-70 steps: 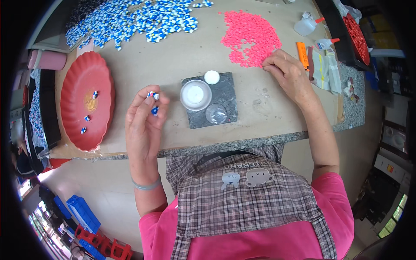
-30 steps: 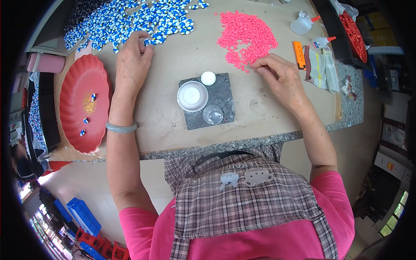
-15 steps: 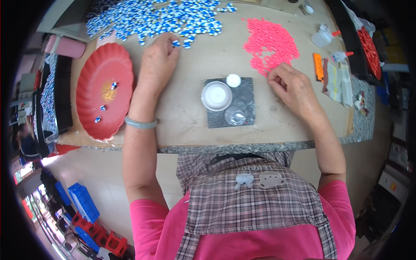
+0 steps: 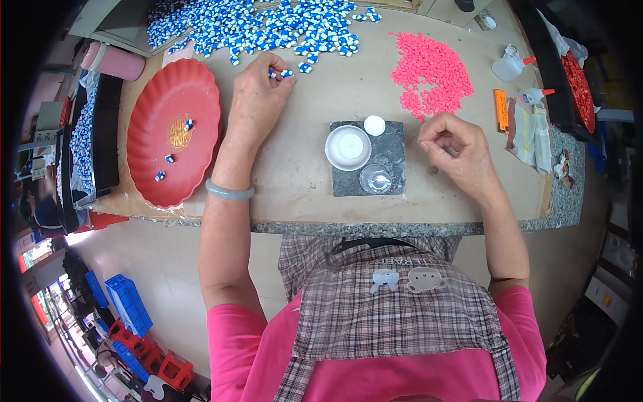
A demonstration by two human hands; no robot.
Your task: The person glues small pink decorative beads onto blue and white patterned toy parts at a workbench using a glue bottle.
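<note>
My left hand (image 4: 258, 97), a pale bangle (image 4: 230, 192) on its wrist, is closed at the near edge of a pile of small blue-and-white pieces (image 4: 268, 30). A blue-and-white piece (image 4: 287, 74) is pinched at its fingertips. My right hand (image 4: 462, 151) has its thumb and fingers curled together just nearer than a heap of pink bits (image 4: 435, 70). Anything between them is too small to make out. Between my hands lies a dark square slab (image 4: 345, 186) with a white round dish (image 4: 348, 147), a white cap (image 4: 374, 125) and a small clear cup (image 4: 376, 179).
A red scalloped tray (image 4: 151, 127) at left holds three blue-and-white pieces. Behind it lies a pink bottle (image 4: 114, 61). To the right are two red-tipped glue bottles (image 4: 507, 68), an orange box (image 4: 501, 110), a folded cloth (image 4: 532, 144) and a black bin of red pieces (image 4: 577, 90).
My right hand has drawn back from the pink heap toward me, fingers curled. My left hand stays by the blue-and-white pile, a piece now plainer at its fingertips. The whole view has shifted slightly.
</note>
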